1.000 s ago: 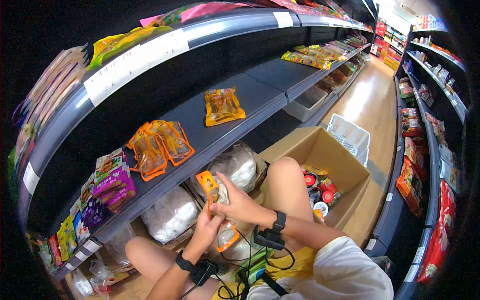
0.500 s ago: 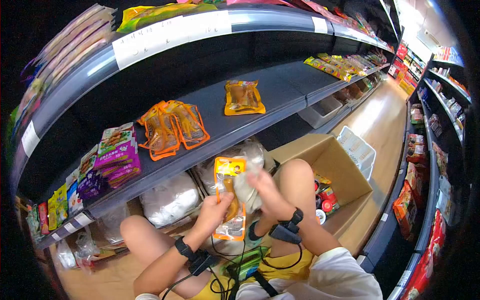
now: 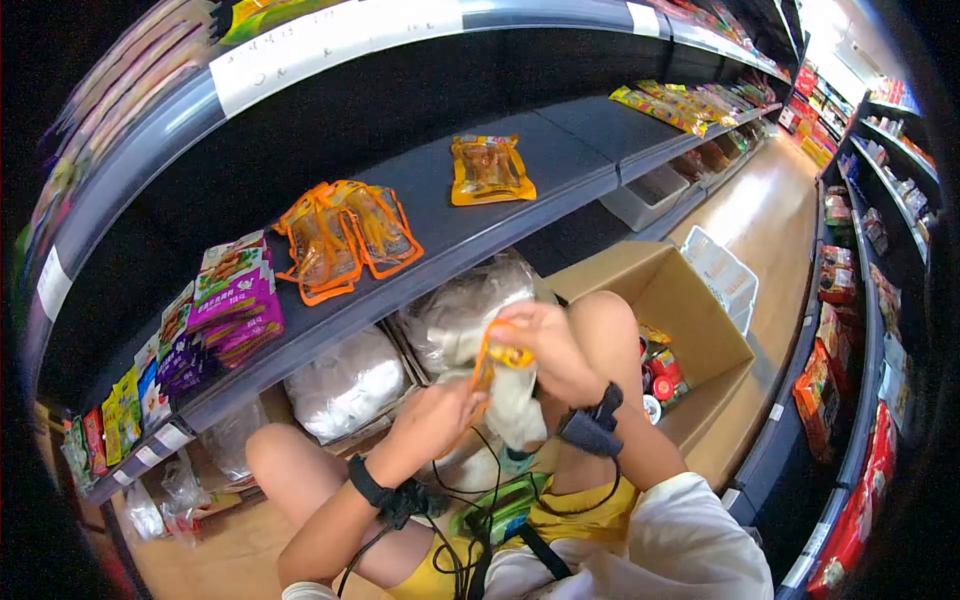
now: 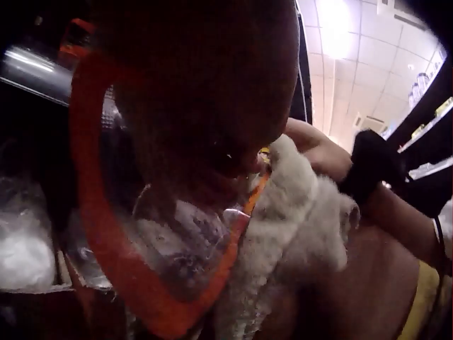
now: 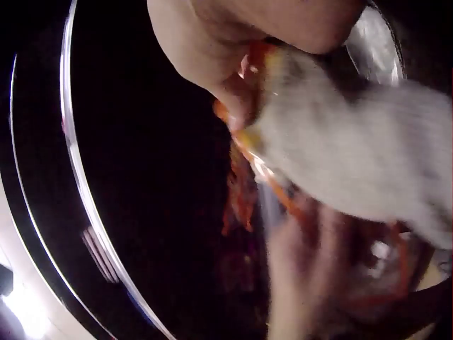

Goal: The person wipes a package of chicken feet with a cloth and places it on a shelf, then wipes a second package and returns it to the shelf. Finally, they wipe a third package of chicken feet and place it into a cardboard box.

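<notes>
My left hand (image 3: 428, 422) grips the lower end of an orange-edged clear snack packet (image 3: 486, 368), which is turned nearly edge-on to the head camera. At its upper end, my right hand (image 3: 555, 352) pinches the packet together with an off-white cloth (image 3: 515, 408). The cloth hangs from that hand and lies against one face of the packet. In the left wrist view the packet's orange border (image 4: 86, 177) is close to the camera, with the fuzzy cloth (image 4: 283, 202) behind it. The cloth (image 5: 354, 138) blurs in the right wrist view.
Orange-edged packets (image 3: 345, 235) and a yellow-edged packet (image 3: 490, 170) lie on the dark shelf (image 3: 560, 150) ahead, purple packs (image 3: 235, 305) to the left. Below are plastic-wrapped bundles (image 3: 345, 395). A cardboard box (image 3: 715, 365) holding jars stands right, beside a white basket (image 3: 715, 275).
The packet faced the camera half a second ago with the cloth apart; now it is turned edge-on. My right hand has moved up to its top end, bringing the cloth against it.
</notes>
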Tool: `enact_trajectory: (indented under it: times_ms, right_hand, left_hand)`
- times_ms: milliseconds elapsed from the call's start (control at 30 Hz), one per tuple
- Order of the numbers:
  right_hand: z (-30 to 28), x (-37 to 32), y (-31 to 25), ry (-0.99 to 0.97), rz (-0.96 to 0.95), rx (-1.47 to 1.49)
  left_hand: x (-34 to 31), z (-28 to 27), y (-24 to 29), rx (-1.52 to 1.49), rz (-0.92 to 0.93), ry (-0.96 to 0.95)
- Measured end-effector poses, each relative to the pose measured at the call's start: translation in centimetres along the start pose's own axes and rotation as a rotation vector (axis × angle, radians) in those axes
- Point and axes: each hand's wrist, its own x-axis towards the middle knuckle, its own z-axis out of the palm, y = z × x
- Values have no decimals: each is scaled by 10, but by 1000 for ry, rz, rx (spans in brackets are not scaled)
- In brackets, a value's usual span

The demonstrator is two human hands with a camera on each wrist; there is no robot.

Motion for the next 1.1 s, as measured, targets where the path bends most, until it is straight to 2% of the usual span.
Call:
enact_trajectory:
  times_ms: [67, 100, 200, 233, 267, 333, 467, 500, 600, 667, 733, 767, 833, 867, 900, 933, 967, 1000, 1033, 1100]
  right_hand:
    - [-23, 11, -6, 29, -153, 36]
    - [-18, 5, -19, 73, -129, 66]
    - [-20, 3, -6, 59, -165, 20]
    - [-18, 4, 0, 65, -163, 49]
    - [-20, 2, 1, 66, -179, 97]
    - [-12, 4, -11, 30, -225, 188]
    - [1, -14, -48, 65, -324, 352]
    - [-3, -13, -44, 24, -285, 356]
    - [-10, -8, -10, -181, -215, 122]
    - [11, -13, -5, -213, -252, -351]
    - [22, -17, -3, -383, -657, -869]
    - [23, -16, 8, -417, -718, -937]
    - [30, -18, -4, -378, -815, -1103]
    - [32, -18, -9, -354, -859, -1183]
    - [29, -14, -11, -358, -837, -1145]
    - [27, -14, -10, -342, -732, -951]
    - [26, -14, -9, -328, -627, -759]
    - [24, -13, -8, -318, -521, -570]
    - [19, -8, -3, -326, -542, -597]
    - [19, -13, 1, -332, -279, -488]
  left_hand:
    - [-12, 10, -2, 90, 4, -119]
    - [-15, 15, -4, 74, 8, -165]
    - [-8, 31, -3, -300, -173, -265]
    - [-6, 38, -2, -346, -110, -133]
    - [-2, 42, -2, -427, -204, -120]
    - [0, 41, -2, -558, -248, -31]
    - [4, 56, -40, -796, -477, 170]
    - [7, 54, -45, -886, -468, 185]
    - [14, 58, -40, -826, -288, 247]
    - [10, 44, -18, -692, -277, 69]
    - [4, 50, -15, -796, -307, 113]
    - [2, 52, -17, -820, -263, 138]
    - [0, 49, -21, -867, -176, 206]
    - [-3, 46, -22, -877, -201, 182]
    - [-4, 32, -12, -885, -224, 155]
    - [-4, 23, -5, -894, -246, 127]
    - [-5, 27, 2, -979, -164, 222]
    - [-5, 23, 3, -997, -146, 216]
    - [-6, 17, 2, -1016, -130, 211]
    - [-7, 13, -6, -982, -99, 224]
